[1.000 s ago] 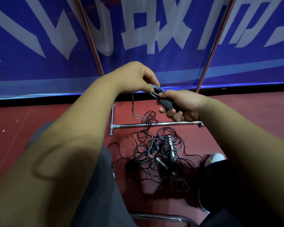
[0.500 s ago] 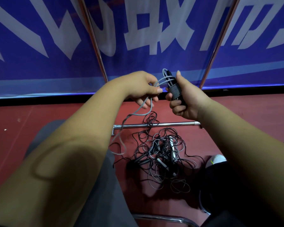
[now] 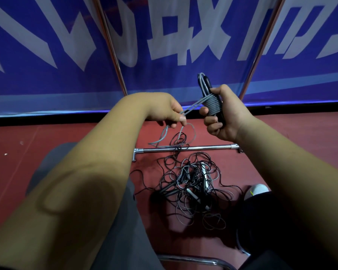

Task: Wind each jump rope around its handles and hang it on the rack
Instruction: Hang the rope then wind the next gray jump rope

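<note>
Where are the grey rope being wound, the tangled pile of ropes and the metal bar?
grey rope (image 3: 212, 106): head view, on the wound coils.
tangled pile of ropes (image 3: 191, 183): head view, middle of the heap on the floor.
metal bar (image 3: 207, 147): head view, bare stretch of the tube.

Blue banner (image 3: 66, 78) with large white characters behind; black strip (image 3: 47, 121) beneath; dark red floor (image 3: 47, 141).

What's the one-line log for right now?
step: wind rope | right hand: grips black handles wrapped in grey rope coils | left hand: pinches loose grey rope strand | floor: tangled pile of thin ropes
</note>
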The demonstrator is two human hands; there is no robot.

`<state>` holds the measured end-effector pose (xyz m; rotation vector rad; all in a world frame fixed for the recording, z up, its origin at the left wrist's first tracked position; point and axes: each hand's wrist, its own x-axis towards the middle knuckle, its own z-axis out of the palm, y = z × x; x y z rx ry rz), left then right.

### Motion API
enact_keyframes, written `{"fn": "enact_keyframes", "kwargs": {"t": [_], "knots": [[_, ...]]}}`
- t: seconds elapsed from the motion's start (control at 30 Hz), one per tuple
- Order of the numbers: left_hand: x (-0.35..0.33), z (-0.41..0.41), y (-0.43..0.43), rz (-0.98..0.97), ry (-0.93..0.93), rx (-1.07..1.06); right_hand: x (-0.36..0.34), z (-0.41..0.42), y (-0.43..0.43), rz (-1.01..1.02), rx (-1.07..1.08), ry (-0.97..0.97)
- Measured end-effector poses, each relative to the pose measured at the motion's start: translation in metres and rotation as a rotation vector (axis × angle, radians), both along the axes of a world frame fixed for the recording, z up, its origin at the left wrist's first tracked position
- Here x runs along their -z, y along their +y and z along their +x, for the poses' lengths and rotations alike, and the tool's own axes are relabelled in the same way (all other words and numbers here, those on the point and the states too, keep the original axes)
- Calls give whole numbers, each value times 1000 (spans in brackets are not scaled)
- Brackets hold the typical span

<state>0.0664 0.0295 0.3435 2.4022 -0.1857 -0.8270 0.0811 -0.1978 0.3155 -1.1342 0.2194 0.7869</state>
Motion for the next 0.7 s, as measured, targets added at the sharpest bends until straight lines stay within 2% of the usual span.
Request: {"fn": "enact_keyframes", "kwargs": {"t": [0.2,0.33,0.47,0.6,0.7], "knots": [[0,6,5,152,-194,-72,-6,-7,5,43,-109,-54],[-2,5,4,168,-268,-125,-10,-13,5,39,-287,-96],[-6,5,4,72,-324,-151,-10,-22,6,71,-491,-93],[-15,-1,2,-175,-265,-98,-4,-27,5,67,-634,-49],[-23,-4,0,-265,-260,-100,-2,-29,4,47,-696,-33]]}}
